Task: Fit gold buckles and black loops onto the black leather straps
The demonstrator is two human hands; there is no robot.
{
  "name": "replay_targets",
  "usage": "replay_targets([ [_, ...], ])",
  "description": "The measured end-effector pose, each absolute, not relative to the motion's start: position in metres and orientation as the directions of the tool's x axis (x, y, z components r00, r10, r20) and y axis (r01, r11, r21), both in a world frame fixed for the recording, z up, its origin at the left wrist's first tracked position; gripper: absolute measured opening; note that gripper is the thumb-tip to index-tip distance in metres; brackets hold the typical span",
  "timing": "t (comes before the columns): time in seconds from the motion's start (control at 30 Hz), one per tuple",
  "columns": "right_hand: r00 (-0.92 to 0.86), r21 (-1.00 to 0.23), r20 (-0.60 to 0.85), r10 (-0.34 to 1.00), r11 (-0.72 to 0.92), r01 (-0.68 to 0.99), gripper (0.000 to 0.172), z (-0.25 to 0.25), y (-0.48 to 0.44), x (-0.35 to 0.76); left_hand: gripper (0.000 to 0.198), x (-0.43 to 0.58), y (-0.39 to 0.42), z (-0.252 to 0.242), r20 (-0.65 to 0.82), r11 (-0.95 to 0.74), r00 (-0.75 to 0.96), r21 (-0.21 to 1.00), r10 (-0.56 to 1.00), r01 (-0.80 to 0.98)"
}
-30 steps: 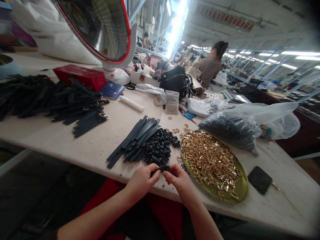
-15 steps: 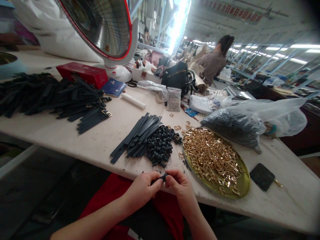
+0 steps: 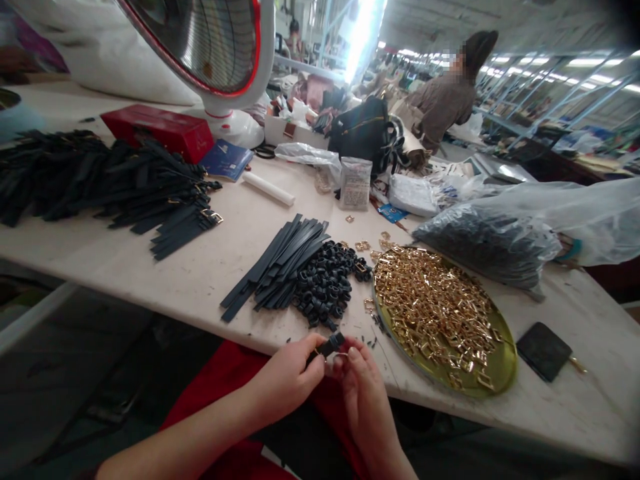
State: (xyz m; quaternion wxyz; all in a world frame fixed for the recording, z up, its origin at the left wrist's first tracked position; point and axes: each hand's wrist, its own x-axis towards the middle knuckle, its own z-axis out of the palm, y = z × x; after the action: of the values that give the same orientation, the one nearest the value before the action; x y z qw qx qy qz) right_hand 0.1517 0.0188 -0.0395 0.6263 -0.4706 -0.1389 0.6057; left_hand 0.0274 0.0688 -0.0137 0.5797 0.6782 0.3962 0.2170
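At the table's near edge my left hand (image 3: 287, 377) pinches the end of a short black strap (image 3: 330, 345). Facing it, my right hand (image 3: 361, 390) pinches the strap's tip, where a small gold buckle shows between the fingers. Just beyond the hands lies a heap of black loops (image 3: 327, 285) beside a bundle of dark straps (image 3: 277, 267). A round gold tray (image 3: 505, 363) heaped with gold buckles (image 3: 435, 313) sits to the right.
A large pile of finished black straps (image 3: 100, 183) covers the left of the white table (image 3: 150, 277). A fan (image 3: 210, 40), a red box (image 3: 157, 130), a black bag (image 3: 363, 133) and a plastic bag of black parts (image 3: 487, 250) stand behind. A black phone (image 3: 544, 350) lies right. A person works at the back.
Both hands have drawn back from the table edge toward me with the strap. The view has shifted slightly downward and left.
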Motion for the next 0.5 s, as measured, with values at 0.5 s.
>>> replay_targets([
  [0.5,0.006,-0.861,-0.338,0.941,-0.306,-0.407,0.029,-0.035,0.003,0.160,0.040,0.014,0.062,-0.017,-0.352,0.250,0.614,0.936,0.707,0.248],
])
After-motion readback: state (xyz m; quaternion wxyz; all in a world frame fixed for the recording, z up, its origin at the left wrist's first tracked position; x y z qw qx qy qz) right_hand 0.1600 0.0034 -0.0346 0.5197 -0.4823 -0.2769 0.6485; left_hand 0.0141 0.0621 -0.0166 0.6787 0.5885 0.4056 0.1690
